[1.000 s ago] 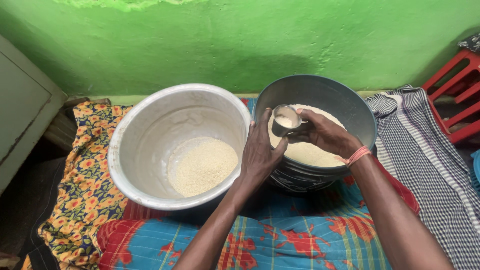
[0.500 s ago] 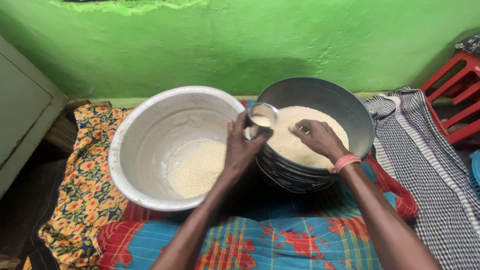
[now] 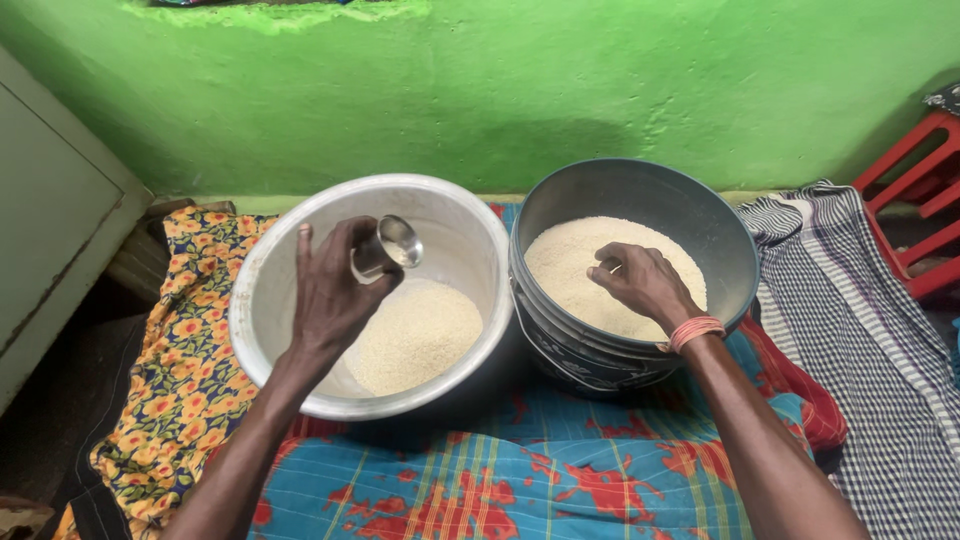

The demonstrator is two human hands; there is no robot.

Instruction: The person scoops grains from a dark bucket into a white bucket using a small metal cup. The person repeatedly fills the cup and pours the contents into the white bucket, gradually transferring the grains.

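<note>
Fingers [image 3: 330, 285] of your L hand [image 3: 325, 300] clamp the steel cup [image 3: 385, 248], tipped over the pale pot [image 3: 300, 250]: pouring step; R hand [image 3: 640, 282] curls loosely on bucket grain [image 3: 560, 270]. Next, I'd judge: tip fully.

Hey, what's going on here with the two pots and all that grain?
A person's left hand holds a small steel cup tipped on its side over a wide metal pot that has a layer of white grain at the bottom. The right hand rests in the grain of a dark bucket beside it, which is far fuller. Both vessels sit on colourful cloths.
</note>
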